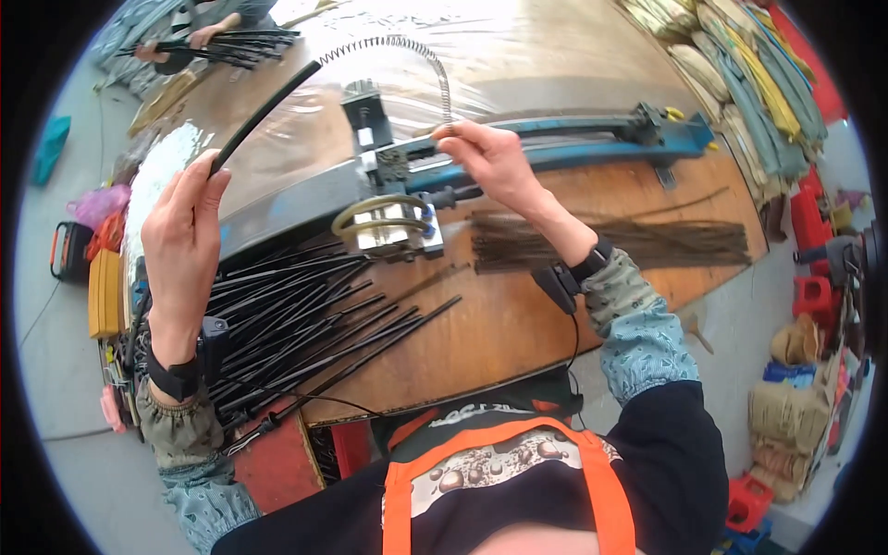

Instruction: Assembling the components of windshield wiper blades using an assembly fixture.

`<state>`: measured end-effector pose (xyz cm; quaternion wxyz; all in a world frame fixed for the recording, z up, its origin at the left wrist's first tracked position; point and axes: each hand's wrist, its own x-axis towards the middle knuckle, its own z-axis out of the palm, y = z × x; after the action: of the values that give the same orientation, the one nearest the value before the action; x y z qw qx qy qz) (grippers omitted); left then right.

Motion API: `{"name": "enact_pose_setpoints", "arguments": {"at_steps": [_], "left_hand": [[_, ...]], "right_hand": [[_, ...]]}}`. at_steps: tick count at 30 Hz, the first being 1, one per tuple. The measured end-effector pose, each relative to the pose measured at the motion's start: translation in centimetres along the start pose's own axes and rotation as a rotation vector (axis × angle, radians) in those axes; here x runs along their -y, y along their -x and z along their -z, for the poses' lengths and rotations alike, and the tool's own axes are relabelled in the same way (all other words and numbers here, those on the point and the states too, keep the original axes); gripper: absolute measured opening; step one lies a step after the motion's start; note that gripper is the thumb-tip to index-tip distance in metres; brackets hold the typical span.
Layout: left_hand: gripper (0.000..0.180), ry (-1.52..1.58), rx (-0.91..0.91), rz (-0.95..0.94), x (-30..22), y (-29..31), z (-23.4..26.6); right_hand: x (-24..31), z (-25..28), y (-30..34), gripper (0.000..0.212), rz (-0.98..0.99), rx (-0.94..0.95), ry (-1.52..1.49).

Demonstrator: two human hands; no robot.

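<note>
My left hand (183,240) is raised at the left, its fingers closed around the lower end of a thin black tube (266,113). From the tube's upper end a long, thin coil spring (393,42) arches over to the right. My right hand (495,165) pinches the spring's other end, just above the blue bench rail (555,153). Between my hands stands a metal clamping fixture (393,236) with hoses, apart from both. Below my left hand lies a loose pile of black tubes (296,324). A bundle of dark, thin springs (610,245) lies below my right wrist.
Across the table, at the upper left, another person's hand (205,35) holds a bundle of black tubes (245,48). Clear plastic sheeting (546,46) covers the far tabletop. Stacked sacks (740,74) stand at the far right, red bins (814,296) below them.
</note>
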<state>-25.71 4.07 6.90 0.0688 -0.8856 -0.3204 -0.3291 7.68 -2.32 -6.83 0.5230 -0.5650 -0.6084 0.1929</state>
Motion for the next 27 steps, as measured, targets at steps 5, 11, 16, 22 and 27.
{"name": "enact_pose_setpoints", "arguments": {"at_steps": [5,11,16,22,27], "left_hand": [[0.020,0.070,-0.013,0.214,1.9,2.4,2.1],[0.023,0.041,-0.003,0.284,5.2,6.6,2.2],[0.024,0.072,0.027,0.321,6.1,6.4,0.7],[0.025,0.077,0.034,0.309,6.2,6.2,0.1],[0.025,0.069,0.054,0.316,5.8,5.8,-0.4]], "right_hand": [[1.6,-5.2,-5.8,0.011,0.229,0.189,-0.071],[0.3,-7.9,-7.9,0.013,0.520,0.174,0.226],[0.3,-8.8,-8.8,0.012,0.493,0.295,0.375],[0.8,-8.0,-8.2,0.015,0.526,0.162,0.234],[0.9,-9.6,-9.1,0.018,0.524,0.346,0.382]]}}
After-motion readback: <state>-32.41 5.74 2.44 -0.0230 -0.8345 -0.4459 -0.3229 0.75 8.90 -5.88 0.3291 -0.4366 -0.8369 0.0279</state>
